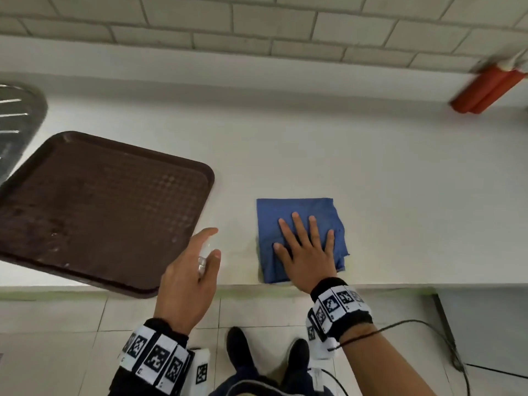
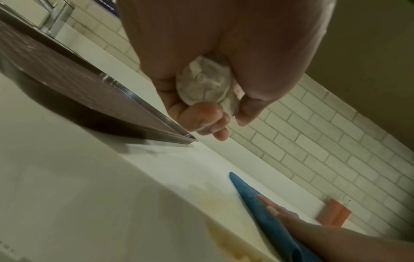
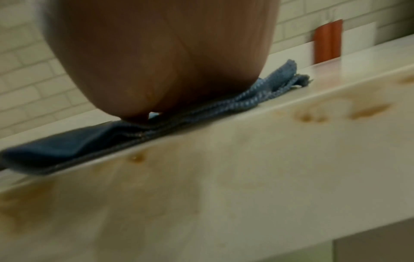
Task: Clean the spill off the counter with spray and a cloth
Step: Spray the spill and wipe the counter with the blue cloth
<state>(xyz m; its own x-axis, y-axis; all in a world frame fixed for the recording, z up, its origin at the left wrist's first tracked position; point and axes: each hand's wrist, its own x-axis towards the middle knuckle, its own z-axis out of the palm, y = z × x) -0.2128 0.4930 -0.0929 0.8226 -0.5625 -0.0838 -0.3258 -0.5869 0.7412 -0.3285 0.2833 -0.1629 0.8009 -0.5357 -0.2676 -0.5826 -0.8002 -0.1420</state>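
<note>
A folded blue cloth (image 1: 300,215) lies flat on the white counter (image 1: 314,155) close to its front edge. My right hand (image 1: 305,247) rests on it with straight, spread fingers; in the right wrist view the palm presses the cloth (image 3: 67,147) down. My left hand (image 1: 197,270) grips a small clear spray bottle (image 1: 204,257) above the counter's front edge, left of the cloth. The left wrist view shows the bottle's base (image 2: 203,85) wrapped by curled fingers. A faint yellowish stain (image 2: 226,235) marks the counter edge near the cloth (image 2: 264,212). Brownish stains (image 3: 367,111) spot the counter's front face.
A brown plastic tray (image 1: 100,207) sits on the left, its near corner over the counter edge. A metal sink drainer (image 1: 17,121) lies at the far left. Red-orange bottles (image 1: 485,90) stand by the tiled wall at the back right. A cable (image 1: 445,347) hangs below the counter.
</note>
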